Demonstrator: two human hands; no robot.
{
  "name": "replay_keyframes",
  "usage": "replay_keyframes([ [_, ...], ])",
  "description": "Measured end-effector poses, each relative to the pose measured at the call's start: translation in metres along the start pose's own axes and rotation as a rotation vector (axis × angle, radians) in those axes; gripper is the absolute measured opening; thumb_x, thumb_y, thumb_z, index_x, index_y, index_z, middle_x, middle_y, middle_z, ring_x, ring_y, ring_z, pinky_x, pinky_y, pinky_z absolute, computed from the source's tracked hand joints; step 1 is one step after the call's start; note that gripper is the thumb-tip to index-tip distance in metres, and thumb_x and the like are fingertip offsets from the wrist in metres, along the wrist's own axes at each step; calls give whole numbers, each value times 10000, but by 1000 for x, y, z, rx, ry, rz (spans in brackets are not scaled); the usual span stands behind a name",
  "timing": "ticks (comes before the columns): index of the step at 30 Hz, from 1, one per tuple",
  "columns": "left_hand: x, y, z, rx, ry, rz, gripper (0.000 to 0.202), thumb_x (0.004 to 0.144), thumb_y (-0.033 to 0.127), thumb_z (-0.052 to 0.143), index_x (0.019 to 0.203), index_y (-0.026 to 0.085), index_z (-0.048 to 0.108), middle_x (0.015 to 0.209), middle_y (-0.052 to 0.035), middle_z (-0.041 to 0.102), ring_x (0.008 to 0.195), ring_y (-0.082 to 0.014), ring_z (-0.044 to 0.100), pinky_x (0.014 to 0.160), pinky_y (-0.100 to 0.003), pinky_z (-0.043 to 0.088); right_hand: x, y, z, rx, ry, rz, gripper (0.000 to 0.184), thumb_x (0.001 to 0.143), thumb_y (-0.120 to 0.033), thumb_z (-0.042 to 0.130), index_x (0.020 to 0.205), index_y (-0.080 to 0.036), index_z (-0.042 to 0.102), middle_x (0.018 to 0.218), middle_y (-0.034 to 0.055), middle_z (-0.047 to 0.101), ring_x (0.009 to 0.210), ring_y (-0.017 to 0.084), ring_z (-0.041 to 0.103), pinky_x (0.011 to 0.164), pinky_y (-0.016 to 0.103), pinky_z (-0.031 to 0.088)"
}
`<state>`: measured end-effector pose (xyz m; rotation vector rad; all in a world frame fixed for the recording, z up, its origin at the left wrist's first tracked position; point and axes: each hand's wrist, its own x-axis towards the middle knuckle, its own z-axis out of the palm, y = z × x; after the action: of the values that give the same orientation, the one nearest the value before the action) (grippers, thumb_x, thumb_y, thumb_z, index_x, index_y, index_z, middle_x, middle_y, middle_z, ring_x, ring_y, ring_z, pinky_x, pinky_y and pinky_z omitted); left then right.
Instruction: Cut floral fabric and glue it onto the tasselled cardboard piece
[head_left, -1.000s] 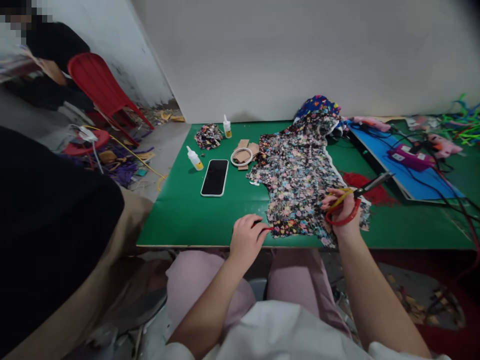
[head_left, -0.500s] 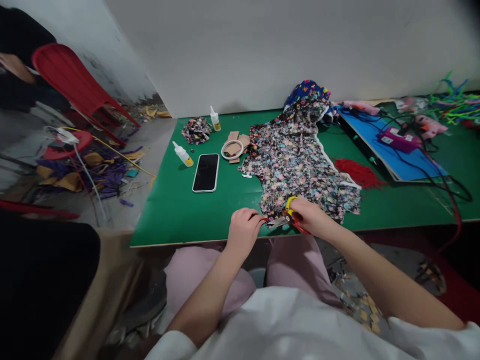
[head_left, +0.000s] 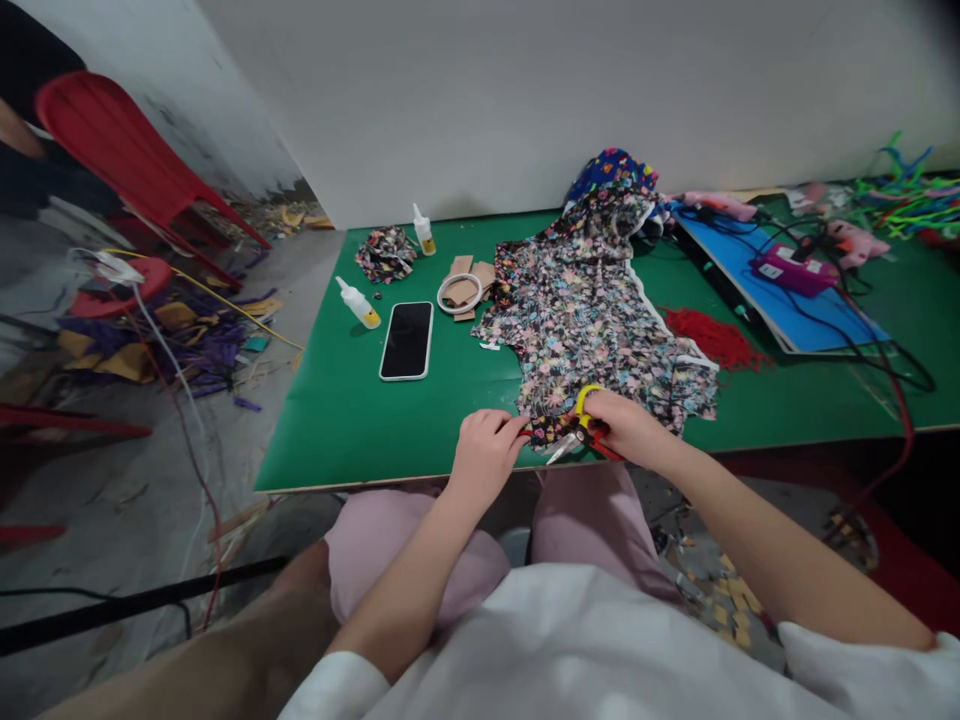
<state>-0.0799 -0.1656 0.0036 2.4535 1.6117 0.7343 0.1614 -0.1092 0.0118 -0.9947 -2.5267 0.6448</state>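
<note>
Both grips at near edge of floral cloth, scissors in the right one.
Nr front edge of green worktop (head_left: 352,420), left grip (head_left: 486,452) is closed, pinching near corner of floral cloth (head_left: 592,320); right grip (head_left: 626,430) just beside it is wrapped round yellow/red handles of scissors (head_left: 582,428), blades pointing left-down at cloth edge, can't tell if blades are apart. Cloth spreads from front edge back to wall, w/ blue print fabric (head_left: 611,168) at far end. Left of cloth: phone (head_left: 406,340) face up, glue bottle (head_left: 358,303) beside it, white ring (head_left: 459,293) on cardboard bits, then small cloth bundle (head_left: 385,255) & 2nd glue bottle (head_left: 424,232) further back. Right of cloth: red thread pile (head_left: 712,340), blue board (head_left: 780,300) w/ purple device (head_left: 795,272) & cables. Red chair (head_left: 112,140) on floor, far left.
</note>
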Motion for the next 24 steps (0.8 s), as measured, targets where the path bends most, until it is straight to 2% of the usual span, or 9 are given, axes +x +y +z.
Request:
replay_keyframes([
  [5, 0, -1, 2, 24, 37, 30, 184, 875, 288, 507, 832, 191, 658, 794, -31, 619, 786, -162, 515, 730, -318, 369, -1, 2, 2, -21, 19, -2, 207, 681, 3, 409, 679, -204, 407, 721, 28, 493, 716, 155, 441, 633, 238, 351],
  [12, 1, 0, 0, 27, 26, 26, 179, 879, 269, 499, 830, 187, 651, 807, -30, 615, 801, -160, 513, 751, -321, 372, -1, 2, 2, -33, 28, -8, 202, 668, -4, 414, 664, -205, 398, 703, 22, 482, 699, 152, 431, 616, 238, 336],
  [18, 3, 3, 1, 13, 5, 13, 187, 875, 300, 505, 954, 209, 647, 872, -41, 606, 860, -172, 512, 777, -331, 370, -2, 2, 2, -35, 8, -1, 199, 677, -8, 408, 671, -207, 399, 723, 34, 509, 718, 162, 447, 637, 250, 356],
  [24, 2, 3, 4, -11, 4, 13, 190, 885, 284, 486, 894, 205, 658, 860, -39, 609, 840, -164, 511, 765, -327, 368, -2, 0, 2, -54, 29, 1, 189, 685, -20, 414, 677, -209, 414, 722, 35, 515, 730, 167, 464, 646, 255, 370],
])
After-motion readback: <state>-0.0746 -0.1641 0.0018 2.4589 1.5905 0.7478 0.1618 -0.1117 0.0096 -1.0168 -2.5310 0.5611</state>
